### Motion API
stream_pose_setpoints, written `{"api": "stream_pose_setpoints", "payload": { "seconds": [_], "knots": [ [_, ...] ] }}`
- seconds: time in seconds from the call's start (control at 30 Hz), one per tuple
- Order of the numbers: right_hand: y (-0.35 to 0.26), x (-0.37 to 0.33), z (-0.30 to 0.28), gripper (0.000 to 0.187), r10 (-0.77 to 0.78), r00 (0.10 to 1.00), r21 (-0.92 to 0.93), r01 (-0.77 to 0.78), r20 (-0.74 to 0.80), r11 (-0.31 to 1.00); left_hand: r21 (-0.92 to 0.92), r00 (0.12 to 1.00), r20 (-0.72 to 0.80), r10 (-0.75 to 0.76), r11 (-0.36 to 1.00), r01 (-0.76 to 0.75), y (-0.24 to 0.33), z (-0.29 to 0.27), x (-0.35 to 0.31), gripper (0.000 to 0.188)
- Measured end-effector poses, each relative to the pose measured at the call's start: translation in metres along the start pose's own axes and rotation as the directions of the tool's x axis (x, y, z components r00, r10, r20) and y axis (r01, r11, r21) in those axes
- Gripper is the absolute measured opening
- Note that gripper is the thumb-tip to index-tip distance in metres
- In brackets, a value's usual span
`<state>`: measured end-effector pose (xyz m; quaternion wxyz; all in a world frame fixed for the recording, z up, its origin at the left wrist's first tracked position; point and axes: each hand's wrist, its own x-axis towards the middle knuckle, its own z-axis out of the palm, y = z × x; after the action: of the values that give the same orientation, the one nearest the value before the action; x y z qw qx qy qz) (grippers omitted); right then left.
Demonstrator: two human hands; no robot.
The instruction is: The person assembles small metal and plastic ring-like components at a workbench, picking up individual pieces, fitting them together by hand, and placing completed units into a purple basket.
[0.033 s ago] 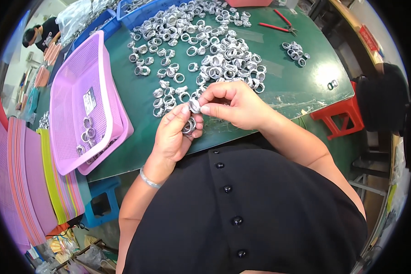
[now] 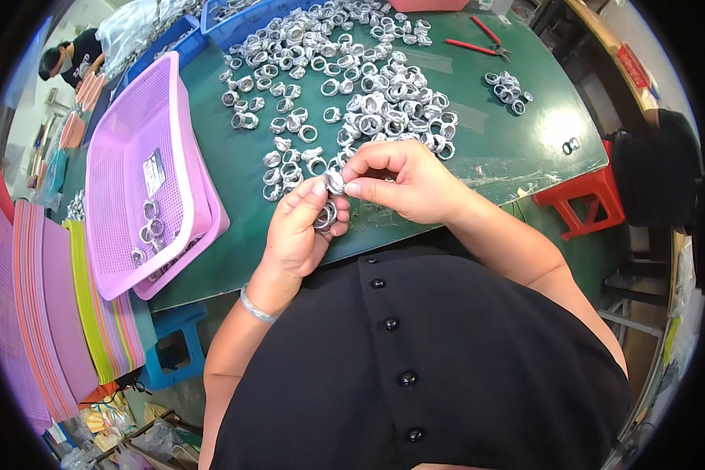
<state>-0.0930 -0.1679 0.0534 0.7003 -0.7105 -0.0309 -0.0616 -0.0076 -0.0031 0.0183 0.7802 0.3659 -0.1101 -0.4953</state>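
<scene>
Over the near edge of the green table [image 2: 247, 251], my two hands meet at a silver-grey metal ring [image 2: 335, 182]. My left hand [image 2: 290, 235] pinches it between thumb and fingers. More rings [image 2: 325, 216] of the same kind are tucked in the curled fingers of that hand. My right hand [image 2: 415, 184] comes from the right, its thumb and index finger closed at the ring's right side. Just beyond my hands lies a large heap of similar rings [image 2: 395, 102], with several loose rings [image 2: 290, 168] left of it.
Stacked pink-purple baskets [image 2: 184, 157], a few rings inside, stand at the left. Red-handled pliers [image 2: 474, 47] and a small ring cluster [image 2: 509, 90] lie far right. Blue bins [image 2: 235, 27] sit at the back. A red stool [image 2: 583, 200] is at the right; another person [image 2: 74, 59] is far left.
</scene>
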Motion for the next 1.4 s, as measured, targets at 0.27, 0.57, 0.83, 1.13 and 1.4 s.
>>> {"api": "stream_pose_setpoints", "payload": {
  "seconds": [0.27,0.57,0.83,1.13,1.4],
  "knots": [
    [0.004,-0.005,-0.004,0.01,-0.053,0.998,-0.112,0.05,-0.023,0.992,0.167,0.992,-0.026,0.12,0.979,-0.114,-0.004,0.002,0.002,0.018],
    [0.009,-0.009,-0.005,0.012,0.053,0.997,0.031,-0.051,-0.057,0.998,0.39,0.96,-0.031,0.278,0.888,-0.244,-0.007,0.006,0.001,0.02],
    [0.016,-0.01,-0.004,0.014,0.077,0.995,0.102,-0.069,-0.07,0.992,0.447,0.955,-0.026,0.296,0.858,-0.254,-0.005,0.007,-0.002,0.021],
    [0.014,-0.008,-0.003,0.018,-0.364,0.93,-0.419,0.308,-0.06,0.854,0.367,0.967,-0.012,0.253,0.901,-0.232,-0.004,0.008,-0.003,0.028],
    [0.013,-0.011,0.004,0.028,-0.406,0.906,-0.448,0.318,-0.115,0.836,0.062,0.999,-0.028,0.03,0.998,-0.028,-0.005,0.006,0.0,0.03]
  ]
}}
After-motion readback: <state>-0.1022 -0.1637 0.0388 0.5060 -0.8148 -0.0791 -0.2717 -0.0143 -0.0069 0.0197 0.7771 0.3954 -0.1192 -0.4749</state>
